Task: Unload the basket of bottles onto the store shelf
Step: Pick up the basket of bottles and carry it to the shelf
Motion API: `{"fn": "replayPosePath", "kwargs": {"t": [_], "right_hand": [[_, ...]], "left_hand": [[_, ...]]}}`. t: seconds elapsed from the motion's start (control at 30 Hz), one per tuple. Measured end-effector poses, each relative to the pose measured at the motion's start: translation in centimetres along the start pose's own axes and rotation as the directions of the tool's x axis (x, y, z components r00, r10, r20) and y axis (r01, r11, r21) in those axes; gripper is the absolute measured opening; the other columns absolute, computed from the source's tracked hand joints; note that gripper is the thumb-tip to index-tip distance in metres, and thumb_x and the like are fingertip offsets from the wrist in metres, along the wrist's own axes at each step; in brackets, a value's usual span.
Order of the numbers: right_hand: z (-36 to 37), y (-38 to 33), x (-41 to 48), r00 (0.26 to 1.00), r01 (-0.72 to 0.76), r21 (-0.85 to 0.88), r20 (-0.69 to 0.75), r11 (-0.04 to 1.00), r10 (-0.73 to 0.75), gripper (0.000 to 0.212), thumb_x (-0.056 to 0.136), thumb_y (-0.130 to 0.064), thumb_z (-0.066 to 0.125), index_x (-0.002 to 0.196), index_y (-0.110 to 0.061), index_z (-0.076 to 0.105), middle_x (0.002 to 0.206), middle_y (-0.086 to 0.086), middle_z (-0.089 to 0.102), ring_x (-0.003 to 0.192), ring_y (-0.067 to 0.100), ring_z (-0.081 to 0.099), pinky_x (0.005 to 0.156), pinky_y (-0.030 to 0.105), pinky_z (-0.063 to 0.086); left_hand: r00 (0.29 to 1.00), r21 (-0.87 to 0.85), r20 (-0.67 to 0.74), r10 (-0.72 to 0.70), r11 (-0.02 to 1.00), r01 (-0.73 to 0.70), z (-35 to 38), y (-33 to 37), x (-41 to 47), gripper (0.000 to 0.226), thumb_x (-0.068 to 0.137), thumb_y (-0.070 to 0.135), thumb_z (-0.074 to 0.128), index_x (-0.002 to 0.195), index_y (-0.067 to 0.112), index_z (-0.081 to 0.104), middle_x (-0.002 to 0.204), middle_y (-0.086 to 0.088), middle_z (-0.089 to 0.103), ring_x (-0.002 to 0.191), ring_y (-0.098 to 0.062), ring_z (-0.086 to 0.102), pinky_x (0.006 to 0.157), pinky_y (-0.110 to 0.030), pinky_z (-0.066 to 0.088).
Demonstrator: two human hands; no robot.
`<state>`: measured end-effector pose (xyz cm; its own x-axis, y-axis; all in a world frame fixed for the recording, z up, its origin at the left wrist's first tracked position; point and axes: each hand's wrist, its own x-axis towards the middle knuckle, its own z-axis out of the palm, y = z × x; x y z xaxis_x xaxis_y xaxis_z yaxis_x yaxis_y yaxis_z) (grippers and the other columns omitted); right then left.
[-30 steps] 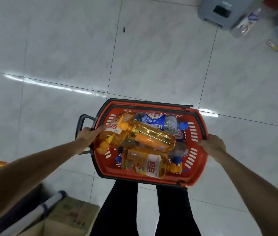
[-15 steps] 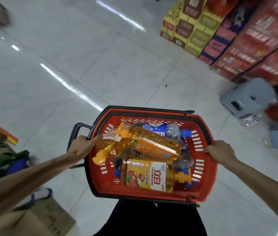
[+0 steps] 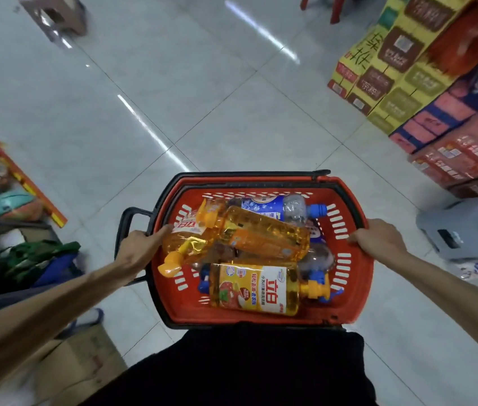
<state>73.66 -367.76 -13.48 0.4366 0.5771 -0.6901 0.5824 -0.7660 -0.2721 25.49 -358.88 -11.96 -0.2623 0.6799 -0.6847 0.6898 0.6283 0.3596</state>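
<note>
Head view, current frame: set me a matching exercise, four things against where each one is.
Things
1. left hand
2. right hand
3. clear plastic bottle with blue label and blue cap
4. bottle of orange liquid with a white and yellow label

Places
A. lying along the near side of the red plastic basket, closest to the person
B. gripping the basket's right rim
C. lying along the basket's far side
D. gripping the basket's left rim, by the black handle

Pairs: 1-D, 2-B, 3-C, 4-A
</note>
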Motion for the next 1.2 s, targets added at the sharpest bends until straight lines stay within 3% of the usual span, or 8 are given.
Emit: {"fn": "replayPosePath", "kwargs": {"t": [0.2, 0.33, 0.63, 0.8, 1.07, 1.2], "right_hand": [[-3.1, -8.2, 5.4, 0.998, 0.055, -0.088, 0.003, 0.995, -0.055, 0.015, 0.089, -0.031, 0.067, 0.100, -0.021, 0.065, 0.070, -0.009, 0.063, 0.061, 0.017, 0.064, 0.051, 0.022, 0.042], [-4.8, -14.7, 9.1, 0.994, 0.109, -0.155, 0.023, 0.982, -0.107, 0.022, 0.090, -0.031, 0.067, 0.109, -0.018, 0.066, 0.078, -0.001, 0.066, 0.061, 0.014, 0.060, 0.052, 0.020, 0.039], [-7.8, -34.3, 18.6, 0.982, 0.189, -0.285, 0.029, 0.940, -0.189, 0.035, 0.091, -0.028, 0.069, 0.123, -0.012, 0.068, 0.089, 0.005, 0.064, 0.062, 0.014, 0.056, 0.064, 0.028, 0.045], [-10.2, -43.6, 23.1, 0.973, 0.226, -0.319, 0.029, 0.920, -0.229, 0.033, 0.090, -0.029, 0.069, 0.119, -0.014, 0.069, 0.087, 0.004, 0.065, 0.060, 0.010, 0.055, 0.054, 0.020, 0.038], [-13.4, -55.6, 34.6, 0.968, 0.246, -0.323, 0.036, 0.914, -0.247, 0.033, 0.092, -0.038, 0.066, 0.118, -0.017, 0.068, 0.087, 0.002, 0.068, 0.062, 0.013, 0.061, 0.055, 0.021, 0.044], [-16.3, -62.3, 42.8, 0.970, 0.241, -0.295, 0.048, 0.925, -0.238, 0.040, 0.090, -0.046, 0.063, 0.119, -0.019, 0.067, 0.093, 0.002, 0.075, 0.068, 0.022, 0.071, 0.070, 0.038, 0.063]], "left_hand": [[0.991, -0.012, -0.126, -0.052, 0.999, 0.051, -3.6, 4.5, 2.8, 0.070, 0.085, 0.071, 0.066, 0.067, 0.004, 0.063, 0.062, -0.008, 0.064, 0.056, -0.024, 0.058, 0.053, -0.030, 0.041], [0.987, -0.056, -0.143, -0.075, 0.996, 0.067, -6.6, 7.0, 5.8, 0.067, 0.088, 0.068, 0.066, 0.066, 0.005, 0.063, 0.061, -0.007, 0.063, 0.056, -0.023, 0.058, 0.051, -0.029, 0.038], [0.985, -0.147, -0.126, -0.121, 0.984, 0.102, -15.2, 12.7, 19.3, 0.070, 0.086, 0.073, 0.063, 0.076, 0.004, 0.069, 0.073, -0.009, 0.071, 0.068, -0.027, 0.069, 0.057, -0.031, 0.051], [0.985, -0.176, -0.089, -0.149, 0.976, 0.132, -20.6, 17.1, 26.1, 0.067, 0.086, 0.074, 0.062, 0.080, 0.007, 0.071, 0.078, -0.009, 0.073, 0.071, -0.026, 0.071, 0.058, -0.031, 0.051], [0.980, -0.134, -0.102, -0.172, 0.978, 0.158, -26.1, 27.3, 37.9, 0.071, 0.085, 0.076, 0.062, 0.080, 0.005, 0.071, 0.077, -0.011, 0.074, 0.072, -0.029, 0.071, 0.065, -0.037, 0.058], [0.970, -0.129, -0.160, -0.185, 0.978, 0.165, -29.2, 34.9, 43.9, 0.071, 0.084, 0.076, 0.062, 0.079, 0.006, 0.070, 0.077, -0.011, 0.073, 0.071, -0.028, 0.070, 0.062, -0.036, 0.056]]}}
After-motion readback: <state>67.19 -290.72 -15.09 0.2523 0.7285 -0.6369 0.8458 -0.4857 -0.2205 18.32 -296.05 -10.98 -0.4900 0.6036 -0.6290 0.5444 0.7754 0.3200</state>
